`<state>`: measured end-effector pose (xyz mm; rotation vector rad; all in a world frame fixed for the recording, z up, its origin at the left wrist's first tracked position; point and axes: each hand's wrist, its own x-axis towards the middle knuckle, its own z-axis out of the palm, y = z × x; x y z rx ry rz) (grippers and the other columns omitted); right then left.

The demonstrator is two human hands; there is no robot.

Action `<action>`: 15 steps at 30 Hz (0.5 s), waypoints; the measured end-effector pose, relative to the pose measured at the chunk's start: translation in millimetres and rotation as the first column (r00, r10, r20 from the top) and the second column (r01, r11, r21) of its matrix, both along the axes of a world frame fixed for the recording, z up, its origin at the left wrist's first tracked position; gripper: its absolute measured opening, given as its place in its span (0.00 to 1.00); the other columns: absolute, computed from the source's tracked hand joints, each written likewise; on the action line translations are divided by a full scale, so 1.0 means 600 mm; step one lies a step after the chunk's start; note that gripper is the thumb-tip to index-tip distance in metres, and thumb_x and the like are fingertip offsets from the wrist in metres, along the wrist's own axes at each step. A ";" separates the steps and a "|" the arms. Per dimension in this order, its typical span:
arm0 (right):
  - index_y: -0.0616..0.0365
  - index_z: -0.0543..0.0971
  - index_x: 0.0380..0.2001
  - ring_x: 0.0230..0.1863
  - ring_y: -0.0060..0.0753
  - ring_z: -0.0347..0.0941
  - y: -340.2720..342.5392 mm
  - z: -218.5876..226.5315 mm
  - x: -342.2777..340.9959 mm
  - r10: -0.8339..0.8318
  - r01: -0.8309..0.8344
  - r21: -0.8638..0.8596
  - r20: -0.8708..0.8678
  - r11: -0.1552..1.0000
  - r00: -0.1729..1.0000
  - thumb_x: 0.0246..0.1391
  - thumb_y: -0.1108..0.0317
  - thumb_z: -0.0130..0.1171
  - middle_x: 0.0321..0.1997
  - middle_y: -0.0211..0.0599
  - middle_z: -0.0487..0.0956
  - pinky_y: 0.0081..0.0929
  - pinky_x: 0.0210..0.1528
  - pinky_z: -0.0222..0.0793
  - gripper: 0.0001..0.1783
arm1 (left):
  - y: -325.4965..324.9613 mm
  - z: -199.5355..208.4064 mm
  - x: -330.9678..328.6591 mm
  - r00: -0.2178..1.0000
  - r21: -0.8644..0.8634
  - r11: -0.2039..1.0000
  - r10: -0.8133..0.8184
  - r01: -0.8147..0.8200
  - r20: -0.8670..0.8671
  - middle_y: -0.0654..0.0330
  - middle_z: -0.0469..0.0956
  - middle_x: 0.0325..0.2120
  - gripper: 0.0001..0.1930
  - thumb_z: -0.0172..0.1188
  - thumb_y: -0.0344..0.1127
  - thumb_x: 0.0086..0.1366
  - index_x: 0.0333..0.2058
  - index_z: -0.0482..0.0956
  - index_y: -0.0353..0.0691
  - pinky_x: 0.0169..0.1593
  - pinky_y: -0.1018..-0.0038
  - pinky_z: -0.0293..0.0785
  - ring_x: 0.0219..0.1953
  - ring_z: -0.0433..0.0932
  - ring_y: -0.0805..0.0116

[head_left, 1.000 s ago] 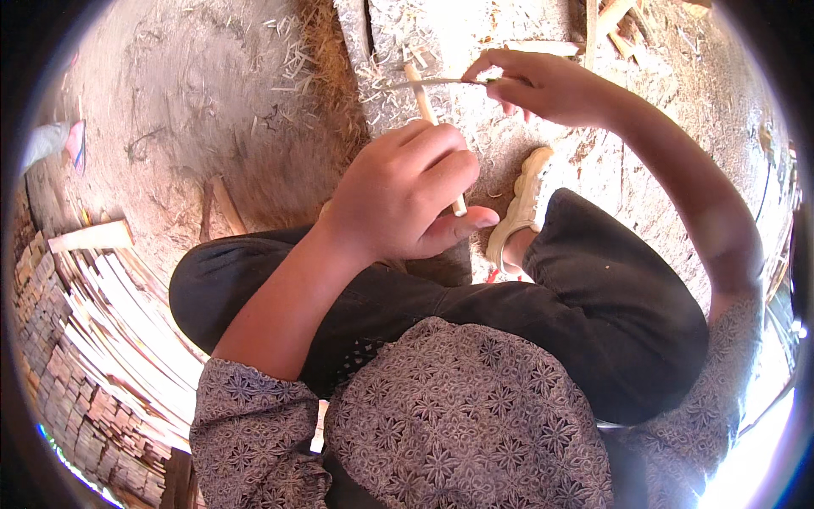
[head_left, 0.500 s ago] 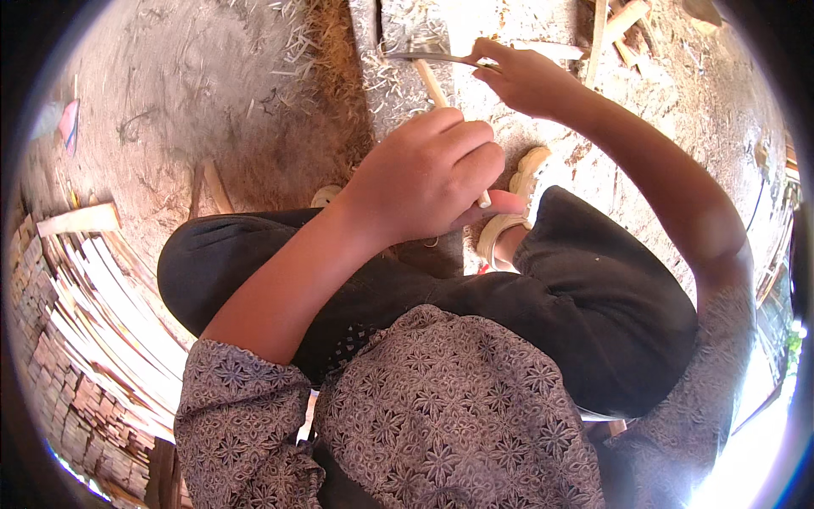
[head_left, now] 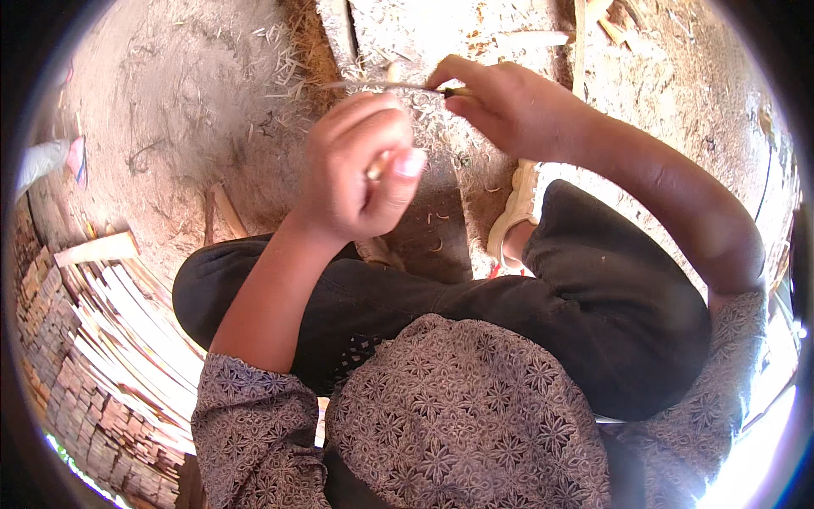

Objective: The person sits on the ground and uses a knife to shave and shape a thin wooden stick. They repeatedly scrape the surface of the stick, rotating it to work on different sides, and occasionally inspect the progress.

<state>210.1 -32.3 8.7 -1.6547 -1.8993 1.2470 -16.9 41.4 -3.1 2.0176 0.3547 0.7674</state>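
Observation:
My left hand (head_left: pixel 356 165) is closed around a thin, pale wooden stick (head_left: pixel 393 71). The stick's near end pokes out by the thumb and its far tip shows beyond the blade; the middle is hidden in the fist. In my right hand (head_left: pixel 509 106) is a knife (head_left: pixel 386 86), its thin blade pointing left, just past my left knuckles and across the stick. Below both hands is a dark wooden board (head_left: pixel 437 220) sprinkled with pale shavings. Whether the blade touches the stick, I cannot tell.
A stack of long pale wood strips (head_left: pixel 136 331) lies at the left beside piled short wood pieces (head_left: pixel 93 416). Shavings (head_left: pixel 288 64) litter the dirt floor. My sandalled right foot (head_left: pixel 517 216) is beside the board. At the far left is another person's foot (head_left: pixel 76 161).
My left hand has moved left with the stick and turned, so its thumb side faces up. My right hand and the knife have come left and slightly nearer.

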 end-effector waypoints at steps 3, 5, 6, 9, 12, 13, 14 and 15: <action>0.54 0.70 0.54 0.33 0.60 0.81 -0.013 -0.009 -0.012 0.032 -0.035 0.046 0.058 0.998 0.998 0.70 0.65 0.53 0.26 0.51 0.80 0.52 0.35 0.71 0.13 | 0.002 0.011 0.001 0.998 0.025 0.998 -0.053 0.054 -0.033 0.56 0.64 0.19 0.19 0.52 0.43 0.67 0.20 0.65 0.39 0.27 0.63 0.63 0.22 0.66 0.57; 0.53 0.70 0.55 0.32 0.61 0.81 -0.014 -0.090 0.025 -0.028 0.048 -0.070 0.259 0.996 0.966 0.72 0.64 0.51 0.27 0.53 0.81 0.55 0.33 0.71 0.13 | 0.000 0.018 0.009 0.988 0.063 0.988 -0.134 0.139 -0.074 0.56 0.64 0.19 0.18 0.52 0.42 0.65 0.20 0.65 0.39 0.28 0.62 0.63 0.22 0.66 0.55; 0.53 0.69 0.54 0.33 0.62 0.81 -0.009 -0.113 0.034 -0.013 0.031 -0.064 0.265 0.997 0.964 0.72 0.63 0.50 0.27 0.54 0.80 0.56 0.35 0.71 0.12 | -0.002 0.020 0.009 0.988 0.048 0.990 -0.131 0.135 -0.080 0.56 0.65 0.19 0.17 0.52 0.42 0.65 0.20 0.66 0.39 0.28 0.62 0.63 0.22 0.66 0.55; 0.52 0.68 0.54 0.35 0.62 0.80 0.003 -0.026 -0.017 0.036 -0.036 0.005 -0.014 0.999 0.999 0.72 0.64 0.48 0.27 0.53 0.79 0.53 0.38 0.72 0.12 | 0.005 0.018 -0.003 0.992 0.047 0.994 -0.097 0.101 -0.077 0.56 0.65 0.19 0.18 0.52 0.43 0.65 0.20 0.66 0.40 0.28 0.61 0.64 0.22 0.66 0.55; 0.51 0.68 0.56 0.34 0.65 0.80 -0.016 -0.085 0.005 -0.017 0.025 -0.065 0.114 0.998 0.993 0.72 0.62 0.49 0.29 0.54 0.81 0.55 0.37 0.73 0.13 | -0.002 0.015 0.011 0.988 0.095 0.985 -0.134 0.141 -0.078 0.56 0.66 0.20 0.20 0.51 0.45 0.67 0.19 0.66 0.40 0.28 0.62 0.64 0.23 0.67 0.55; 0.51 0.68 0.56 0.34 0.66 0.80 0.011 -0.093 0.015 -0.035 0.081 -0.141 0.302 0.987 0.953 0.72 0.61 0.49 0.29 0.56 0.81 0.56 0.37 0.73 0.14 | 0.000 0.013 0.012 0.987 0.090 0.985 -0.140 0.147 -0.084 0.56 0.67 0.20 0.21 0.51 0.47 0.69 0.19 0.66 0.40 0.28 0.63 0.64 0.22 0.67 0.55; 0.51 0.68 0.56 0.34 0.66 0.80 0.016 -0.094 0.021 -0.019 0.072 -0.168 0.297 0.983 0.955 0.72 0.61 0.49 0.28 0.56 0.81 0.57 0.36 0.72 0.14 | 0.001 0.012 0.010 0.991 0.074 0.990 -0.115 0.121 -0.075 0.57 0.67 0.20 0.21 0.51 0.47 0.69 0.20 0.66 0.41 0.28 0.63 0.64 0.22 0.67 0.55; 0.52 0.68 0.56 0.34 0.66 0.80 0.006 -0.094 0.014 -0.031 0.071 -0.168 0.231 0.983 0.973 0.72 0.61 0.50 0.28 0.56 0.81 0.57 0.36 0.72 0.14 | 0.001 0.012 0.008 0.994 0.058 0.994 -0.091 0.095 -0.066 0.57 0.68 0.20 0.21 0.51 0.47 0.69 0.20 0.66 0.41 0.28 0.63 0.64 0.22 0.67 0.55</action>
